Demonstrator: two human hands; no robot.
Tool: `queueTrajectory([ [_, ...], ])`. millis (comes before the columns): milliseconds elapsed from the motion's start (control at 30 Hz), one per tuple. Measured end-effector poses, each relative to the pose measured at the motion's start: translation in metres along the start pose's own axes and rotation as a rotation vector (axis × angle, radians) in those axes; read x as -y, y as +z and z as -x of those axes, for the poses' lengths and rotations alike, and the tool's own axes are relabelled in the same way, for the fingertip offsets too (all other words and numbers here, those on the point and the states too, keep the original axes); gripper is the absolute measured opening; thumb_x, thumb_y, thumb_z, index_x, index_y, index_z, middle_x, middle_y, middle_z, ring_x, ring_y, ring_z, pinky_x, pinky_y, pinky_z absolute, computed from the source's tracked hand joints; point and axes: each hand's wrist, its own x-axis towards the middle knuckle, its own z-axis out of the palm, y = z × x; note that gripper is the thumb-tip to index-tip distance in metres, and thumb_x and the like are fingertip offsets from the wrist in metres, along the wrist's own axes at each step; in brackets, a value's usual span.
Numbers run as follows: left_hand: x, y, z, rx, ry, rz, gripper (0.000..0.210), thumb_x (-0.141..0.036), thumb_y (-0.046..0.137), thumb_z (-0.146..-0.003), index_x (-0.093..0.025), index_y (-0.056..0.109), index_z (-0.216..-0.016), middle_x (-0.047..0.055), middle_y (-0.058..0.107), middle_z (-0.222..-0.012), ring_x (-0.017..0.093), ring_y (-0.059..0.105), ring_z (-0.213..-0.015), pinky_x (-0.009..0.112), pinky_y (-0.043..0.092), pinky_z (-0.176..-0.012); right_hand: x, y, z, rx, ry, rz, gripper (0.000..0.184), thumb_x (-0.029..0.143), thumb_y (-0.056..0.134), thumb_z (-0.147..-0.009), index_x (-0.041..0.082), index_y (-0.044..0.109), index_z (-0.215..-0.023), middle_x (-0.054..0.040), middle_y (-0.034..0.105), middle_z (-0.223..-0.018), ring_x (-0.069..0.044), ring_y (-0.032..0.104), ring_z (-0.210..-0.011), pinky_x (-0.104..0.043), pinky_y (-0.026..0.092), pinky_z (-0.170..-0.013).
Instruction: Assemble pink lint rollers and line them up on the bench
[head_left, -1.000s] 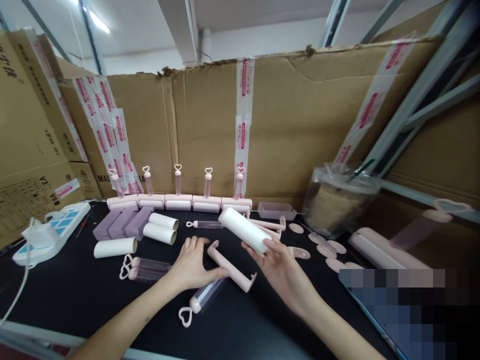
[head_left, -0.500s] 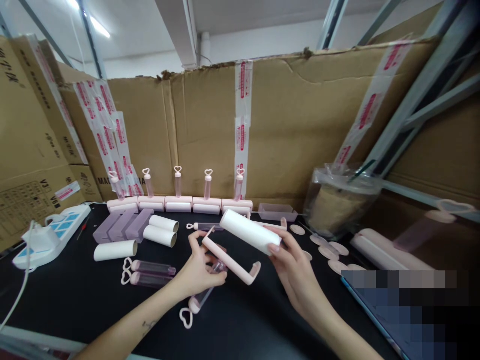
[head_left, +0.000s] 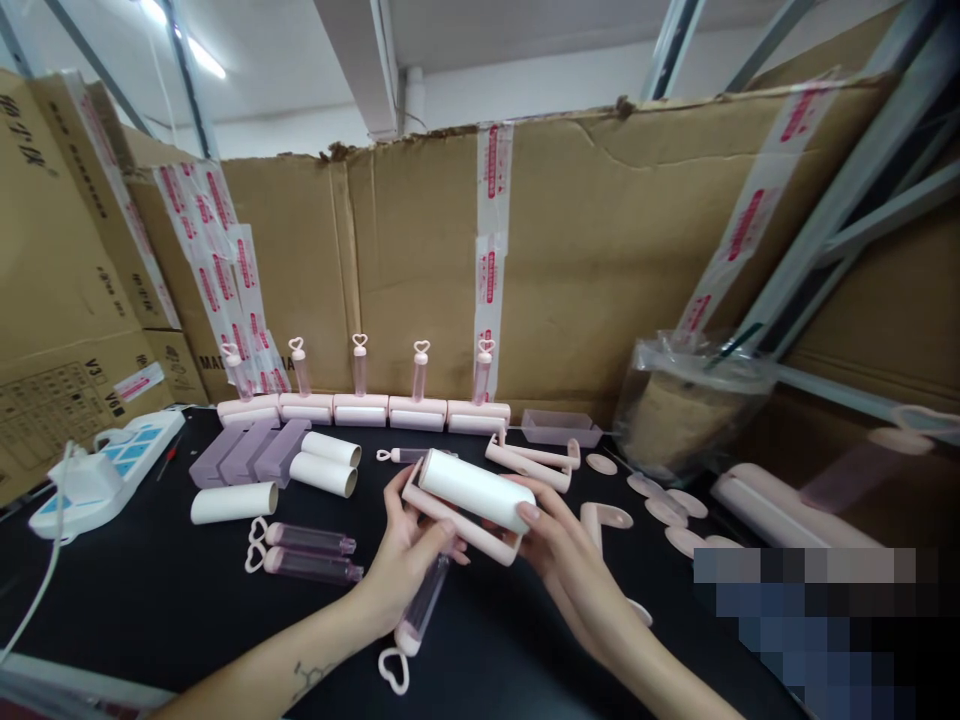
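Presently, in your hands: one white roll (head_left: 476, 490), smooth-skinned, cylindrical; one pink frame (head_left: 461, 528), matt plastic by its look, a straight bar with a short arm at each end; the roll lies along the bar, between those arms, though whether it is seated you cannot tell from here.

Your left hand (head_left: 416, 545) pinches the frame near its left end, thumb across the bar; your right hand (head_left: 551, 535) grips the roll's right end, thumb on top, other fingers partly hidden; below your left hand, one clear handle (head_left: 426, 605), tubular, heart-shaped loop at its tip, contact with your fingers unclear.

On the black tabletop (head_left: 495, 660): two purple-tinted handles (head_left: 311, 565), transparent, heart-looped; three white tubes (head_left: 235, 502), hollow, brown-edged; several purple cases (head_left: 251, 452), translucent, boxy; pink discs (head_left: 664, 511), flat; at the back, five pink rollers (head_left: 360, 410) in a row, handles upright.

Writing: the cardboard panel (head_left: 600, 250), brown and ragged-topped, shows "MA" before the tape (head_left: 491, 275) covers more; that tape is glossy, red-printed, too small to read; the carton (head_left: 60, 260) to your left reads "V3" and "V6", its other characters blurred.
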Motion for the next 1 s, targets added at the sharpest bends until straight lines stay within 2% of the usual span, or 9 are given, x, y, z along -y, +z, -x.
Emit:
queueTrajectory([
  [100, 0.0, 0.002, 0.001, -0.005, 0.008, 0.011, 0.062, -0.028, 0.066, -0.075, -0.03, 0.023, -0.119, 0.004, 0.054, -0.104, 0.014, 0.059, -0.074, 0.03, 0.052, -0.067, 0.002, 0.0, 0.0, -0.031, -0.017, 0.01, 0.029, 0.041, 0.061, -0.075, 0.027, 0.059, -0.099, -0.0027, 0.064, -0.101, -0.024, 0.063, -0.085, -0.036, 0.052, -0.072],
  [200, -0.003, 0.0, 0.002, 0.006, -0.016, 0.046, 0.06, -0.026, 0.068, -0.073, -0.029, 0.026, -0.116, 0.003, 0.055, -0.103, 0.015, 0.06, -0.077, 0.033, 0.051, -0.07, 0.003, -0.001, 0.0, -0.036, -0.016, 0.023, 0.029, 0.041, 0.061, -0.074, 0.027, 0.059, -0.1, -0.0006, 0.065, -0.086, -0.021, 0.063, -0.072, -0.034, 0.05, -0.069],
  [333, -0.012, -0.008, -0.003, -0.006, -0.134, 0.036, 0.041, -0.032, 0.063, -0.077, -0.024, 0.032, -0.103, 0.002, 0.057, -0.09, 0.017, 0.061, -0.074, 0.037, 0.052, -0.069, 0.003, 0.001, -0.001, -0.019, 0.038, -0.009, 0.032, 0.04, 0.061, -0.074, 0.026, 0.059, -0.103, -0.001, 0.064, -0.088, -0.019, 0.06, -0.068, -0.03, 0.048, -0.062],
  [433, -0.019, -0.015, -0.01, -0.029, -0.154, -0.033, 0.034, -0.039, 0.057, -0.08, -0.019, 0.039, -0.1, 0.003, 0.057, -0.085, 0.017, 0.059, -0.076, 0.033, 0.051, -0.065, 0.001, 0.002, -0.002, -0.026, 0.093, -0.056, 0.034, 0.04, 0.058, -0.076, 0.024, 0.059, -0.106, -0.0008, 0.062, -0.084, -0.016, 0.054, -0.064, -0.027, 0.044, -0.057],
  [533, -0.02, -0.018, -0.013, 0.018, -0.163, -0.104, 0.035, -0.044, 0.055, -0.08, -0.016, 0.045, -0.098, 0.002, 0.053, -0.077, 0.015, 0.056, -0.069, 0.029, 0.049, -0.057, -0.004, 0.001, -0.002, -0.062, 0.115, -0.05, 0.032, 0.039, 0.055, -0.079, 0.026, 0.058, -0.108, 0.0021, 0.056, -0.076, -0.013, 0.047, -0.06, -0.024, 0.041, -0.055],
  [600, -0.018, -0.018, -0.013, 0.045, -0.172, -0.109, 0.033, -0.047, 0.055, -0.08, -0.017, 0.044, -0.092, -0.002, 0.05, -0.072, 0.013, 0.054, -0.063, 0.029, 0.049, -0.055, -0.008, 0.0, -0.001, -0.069, 0.095, -0.007, 0.031, 0.04, 0.052, -0.081, 0.028, 0.055, -0.11, 0.003, 0.053, -0.074, -0.013, 0.046, -0.061, -0.024, 0.04, -0.056],
  [800, -0.014, -0.014, -0.009, 0.065, -0.199, -0.094, 0.036, -0.052, 0.054, -0.079, -0.023, 0.034, -0.086, -0.007, 0.047, -0.067, 0.011, 0.055, -0.057, 0.025, 0.043, -0.055, -0.012, -0.007, 0.001, -0.013, 0.005, 0.108, 0.034, 0.042, 0.041, -0.086, 0.034, 0.044, -0.119, 0.0001, 0.054, -0.087, -0.02, 0.052, -0.071, -0.032, 0.043, -0.064],
  [900, -0.014, -0.013, -0.009, 0.059, -0.196, -0.15, 0.039, -0.056, 0.051, -0.078, -0.023, 0.033, -0.084, -0.006, 0.049, -0.07, 0.008, 0.053, -0.055, 0.023, 0.039, -0.055, -0.013, -0.011, 0.001, -0.018, -0.037, 0.144, 0.036, 0.042, 0.037, -0.087, 0.034, 0.042, -0.122, -0.0018, 0.053, -0.092, -0.02, 0.051, -0.07, -0.033, 0.042, -0.063],
  [1000, -0.014, -0.013, -0.009, 0.022, -0.186, -0.14, 0.041, -0.058, 0.054, -0.076, -0.023, 0.033, -0.084, -0.007, 0.044, -0.071, 0.008, 0.05, -0.058, 0.022, 0.036, -0.055, -0.012, -0.011, 0.001, -0.033, -0.07, 0.208, 0.036, 0.045, 0.038, -0.087, 0.034, 0.045, -0.121, -0.0014, 0.052, -0.088, -0.019, 0.047, -0.065, -0.032, 0.041, -0.059],
])
